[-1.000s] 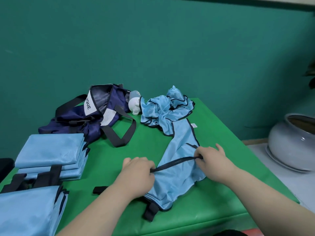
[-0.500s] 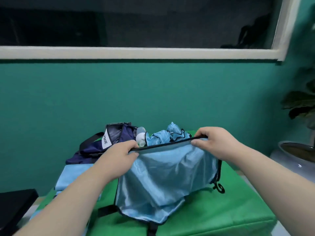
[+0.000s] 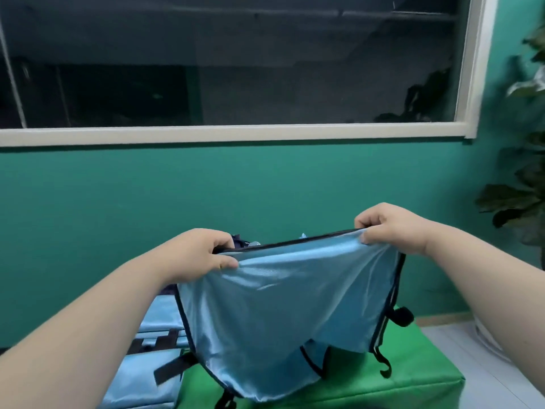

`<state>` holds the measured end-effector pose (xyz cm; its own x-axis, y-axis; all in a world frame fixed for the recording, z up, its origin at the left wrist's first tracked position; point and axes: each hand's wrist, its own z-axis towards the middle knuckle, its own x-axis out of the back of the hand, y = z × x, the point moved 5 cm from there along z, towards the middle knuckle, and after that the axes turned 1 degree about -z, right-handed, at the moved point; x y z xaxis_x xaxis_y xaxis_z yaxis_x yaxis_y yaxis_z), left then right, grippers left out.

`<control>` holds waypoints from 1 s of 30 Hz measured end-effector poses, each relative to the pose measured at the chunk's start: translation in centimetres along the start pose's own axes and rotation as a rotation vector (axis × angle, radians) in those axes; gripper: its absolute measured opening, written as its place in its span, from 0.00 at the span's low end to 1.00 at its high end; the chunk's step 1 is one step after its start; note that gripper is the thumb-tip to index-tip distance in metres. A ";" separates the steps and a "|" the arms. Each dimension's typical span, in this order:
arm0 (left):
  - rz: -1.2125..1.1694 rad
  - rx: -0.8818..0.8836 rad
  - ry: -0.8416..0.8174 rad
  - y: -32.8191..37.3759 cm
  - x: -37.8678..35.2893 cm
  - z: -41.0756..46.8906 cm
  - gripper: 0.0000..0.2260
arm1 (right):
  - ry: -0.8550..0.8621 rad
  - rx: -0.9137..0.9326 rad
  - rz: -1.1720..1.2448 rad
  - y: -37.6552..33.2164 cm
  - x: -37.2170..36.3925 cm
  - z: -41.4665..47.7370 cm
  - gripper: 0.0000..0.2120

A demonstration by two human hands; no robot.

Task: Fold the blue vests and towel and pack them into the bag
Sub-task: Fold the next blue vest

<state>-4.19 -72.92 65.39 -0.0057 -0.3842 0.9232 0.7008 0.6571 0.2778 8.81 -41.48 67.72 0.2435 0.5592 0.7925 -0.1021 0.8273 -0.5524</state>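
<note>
A light blue vest [image 3: 280, 314] with dark trim and black straps hangs in the air above the green table [image 3: 398, 376]. My left hand [image 3: 197, 255] pinches the left end of its top edge. My right hand [image 3: 389, 228] pinches the right end, a little higher. The cloth is stretched between them and drapes down toward the table. Folded blue vests [image 3: 153, 329] lie stacked at the left, partly behind my left arm. The navy bag [image 3: 237, 239] shows only as a sliver behind the vest's top edge. No towel can be told apart.
A teal wall [image 3: 265, 184] rises behind the table, with a dark window [image 3: 236, 63] above it. A leafy plant [image 3: 525, 202] stands at the right. Pale floor [image 3: 486, 364] lies beyond the table's right edge.
Both hands have lifted the vest from the table and raised it higher, spreading its top edge. The view has tilted upward, so the bag and the crumpled vests are now mostly hidden.
</note>
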 end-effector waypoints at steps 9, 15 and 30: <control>0.096 0.028 -0.023 0.6 5.0 -3.3 0.06 | 0.149 0.004 -0.082 -2.7 5.0 -2.7 0.09; 0.134 0.044 0.027 1.0 7.4 -4.5 0.08 | 0.218 0.014 -0.077 -3.1 6.8 -3.6 0.09; 0.021 0.127 0.225 -1.2 11.0 -5.9 0.05 | 0.193 0.052 0.241 -2.3 7.9 -4.6 0.06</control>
<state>-0.87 -81.78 73.68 0.1767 -0.4947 0.8509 0.6041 0.7371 0.3031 15.42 -39.21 74.04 0.3844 0.7230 0.5740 -0.2268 0.6767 -0.7004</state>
